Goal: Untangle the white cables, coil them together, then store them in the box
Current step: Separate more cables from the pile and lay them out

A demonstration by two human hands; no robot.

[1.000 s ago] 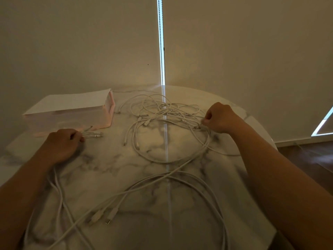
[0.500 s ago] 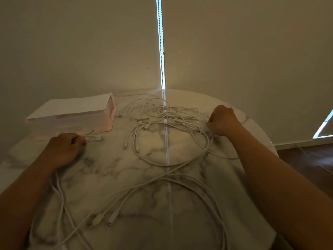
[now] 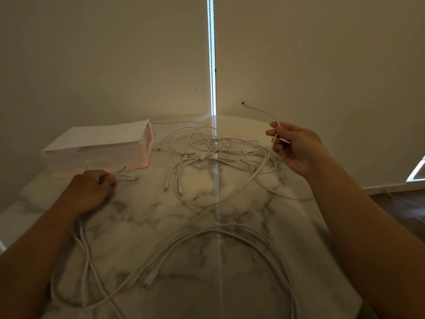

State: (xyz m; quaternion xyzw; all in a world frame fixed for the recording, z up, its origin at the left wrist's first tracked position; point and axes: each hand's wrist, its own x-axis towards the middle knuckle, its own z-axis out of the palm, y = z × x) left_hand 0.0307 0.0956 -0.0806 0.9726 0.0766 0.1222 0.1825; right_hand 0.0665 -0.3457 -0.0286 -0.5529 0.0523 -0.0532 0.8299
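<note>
My right hand (image 3: 299, 147) pinches one thin cable end (image 3: 259, 110) — lifted, plug in the air. My left hand (image 3: 92, 188) is closed on several plugs (image 3: 127, 177), pressed to the marble table (image 3: 138, 217). The white cables (image 3: 220, 153) lie tangled mid-table — loose loops nearer me; the pale box (image 3: 99, 147) sits far left.

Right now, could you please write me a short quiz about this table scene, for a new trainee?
1. True or false: the right hand holds a cable end up in the air.
2. Where does the left hand rest? A) inside the box B) on the table, in front of the box C) on the tangle
3. Fill in: the tangle of cables lies to the ____ of the box.

Key: 1 true. 2 B; it pins cable ends against the table. 3 right.
</note>
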